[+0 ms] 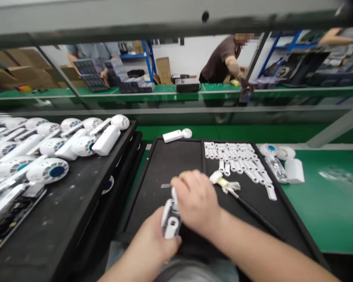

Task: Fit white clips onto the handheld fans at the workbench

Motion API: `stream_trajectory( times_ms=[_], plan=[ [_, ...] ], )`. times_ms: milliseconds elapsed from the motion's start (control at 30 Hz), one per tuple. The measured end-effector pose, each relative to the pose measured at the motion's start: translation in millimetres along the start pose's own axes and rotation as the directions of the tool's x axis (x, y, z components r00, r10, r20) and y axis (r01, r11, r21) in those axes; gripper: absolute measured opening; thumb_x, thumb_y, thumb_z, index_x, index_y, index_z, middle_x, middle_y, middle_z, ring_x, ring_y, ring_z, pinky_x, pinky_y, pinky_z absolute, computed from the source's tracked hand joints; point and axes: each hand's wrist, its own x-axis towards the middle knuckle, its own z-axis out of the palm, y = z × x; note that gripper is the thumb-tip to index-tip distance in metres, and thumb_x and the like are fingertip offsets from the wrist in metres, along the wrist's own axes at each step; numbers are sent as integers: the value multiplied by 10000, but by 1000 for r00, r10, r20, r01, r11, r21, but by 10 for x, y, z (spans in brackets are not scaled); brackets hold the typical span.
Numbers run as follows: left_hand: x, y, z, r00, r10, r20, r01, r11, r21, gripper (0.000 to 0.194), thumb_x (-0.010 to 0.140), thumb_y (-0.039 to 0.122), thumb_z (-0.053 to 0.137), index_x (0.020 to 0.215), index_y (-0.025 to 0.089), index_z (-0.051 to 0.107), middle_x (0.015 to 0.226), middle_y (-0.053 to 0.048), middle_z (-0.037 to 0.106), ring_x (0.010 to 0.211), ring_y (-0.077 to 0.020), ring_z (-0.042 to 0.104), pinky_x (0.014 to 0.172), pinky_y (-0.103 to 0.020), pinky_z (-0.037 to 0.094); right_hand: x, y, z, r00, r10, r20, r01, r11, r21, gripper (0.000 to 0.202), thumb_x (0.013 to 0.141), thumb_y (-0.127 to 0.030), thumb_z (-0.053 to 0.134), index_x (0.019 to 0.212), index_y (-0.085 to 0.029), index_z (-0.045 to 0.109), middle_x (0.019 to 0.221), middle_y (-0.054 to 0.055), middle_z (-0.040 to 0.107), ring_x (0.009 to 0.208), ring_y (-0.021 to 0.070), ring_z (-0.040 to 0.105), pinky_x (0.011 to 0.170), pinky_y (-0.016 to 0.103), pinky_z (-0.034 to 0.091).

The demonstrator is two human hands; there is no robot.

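A small white-and-dark device [171, 221] is held above the near part of a black tray [179, 156], in front of the body. Its lower part is wrapped by the left grip [151, 239], which is closed around it, with the thumb laid along its near end. The upper end of the device is covered by the right grip [198, 199], whose fingers are curled down onto it; the exact contact of the fingertips is hidden.

The tray is split by a raised divider [203, 156]. To the right of the divider, many small white parts [238, 154], each marked by a dark opening, are laid in slanting rows. Closer to the right grip, a black-handled tool [255, 213] is laid diagonally, and its far end is met by a white-and-yellow bundle [223, 183].

At the far edge of the tray, a white round-headed unit [173, 136] is seen lying on its side. Beside the right edge, an opened unit [276, 168] and a white casing [294, 171] are placed on the green tabletop [326, 207]. On the left, a black board [67, 207] is crowded with white units [48, 170]. Across the tabletop, boxes are handled by a person in grey-blue [95, 53], and a person in a dark top [220, 58] is seen bent over the far bench line
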Motion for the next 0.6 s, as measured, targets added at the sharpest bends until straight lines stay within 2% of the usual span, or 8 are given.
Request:
stream_trajectory(
  times_ms=[67, 167, 233, 333, 433, 533, 600],
  plan=[
    [-54, 91, 88, 990, 24, 140, -37, 995, 91, 220, 641, 117, 563, 852, 176, 546, 757, 31, 557, 698, -146, 463, 639, -263, 421, 26, 123, -26, 992, 116, 50, -117, 993, 16, 239, 966, -171, 360, 953, -179, 598, 822, 60, 616, 737, 197, 560, 659, 312, 430],
    [-124, 154, 90, 970, -3, 243, 7, 1000, -17, 156, 683, 168, 572, 827, 183, 514, 734, 40, 520, 658, -133, 450, 611, -257, 408, -66, 232, -291, 976, 181, 119, -191, 979, 75, 182, 986, -183, 405, 1031, -205, 580, 890, 21, 658, 773, 149, 607, 672, 260, 431],
    [-149, 148, 46, 967, -30, 252, 61, 991, -116, 152, 729, 216, 561, 869, 183, 511, 740, 32, 527, 645, -142, 492, 597, -262, 424, -160, 183, -578, 969, 114, 218, -131, 989, 67, 202, 990, -193, 401, 1059, -226, 588, 864, -2, 668, 748, 143, 613, 664, 264, 412],
    [-157, 154, 0, 966, -60, 251, 88, 991, -103, 155, 793, 243, 518, 937, 185, 522, 734, 30, 528, 638, -149, 519, 594, -263, 431, -297, 11, -904, 891, -49, 450, 77, 996, -44, 207, 959, -176, 423, 881, -227, 608, 672, -30, 615, 575, 152, 556, 551, 299, 329],
    [-157, 221, 17, 972, -9, 236, 2, 1000, 29, 76, 825, 239, 521, 882, 192, 539, 741, 30, 535, 669, -147, 516, 638, -258, 422, -407, -137, -967, 871, -109, 480, 202, 968, -147, 179, 850, -135, 516, 698, -225, 539, 589, -30, 566, 497, 162, 499, 507, 322, 281],
    [-172, 272, 63, 967, 62, 249, -90, 991, 100, 52, 818, 210, 531, 863, 192, 550, 784, 18, 576, 718, -158, 535, 685, -263, 430, -463, -208, -927, 851, -118, 511, 242, 953, -182, 133, 680, -97, 583, 720, -220, 554, 615, -24, 605, 509, 171, 530, 511, 318, 303],
    [-188, 264, 86, 961, 81, 264, -123, 982, 146, 46, 842, 208, 510, 874, 198, 541, 789, 17, 588, 718, -158, 535, 686, -261, 431, -480, -230, -926, 833, -107, 542, 247, 950, -193, 156, 648, -96, 584, 737, -221, 561, 641, -19, 628, 517, 176, 547, 503, 317, 309]
  ],
)
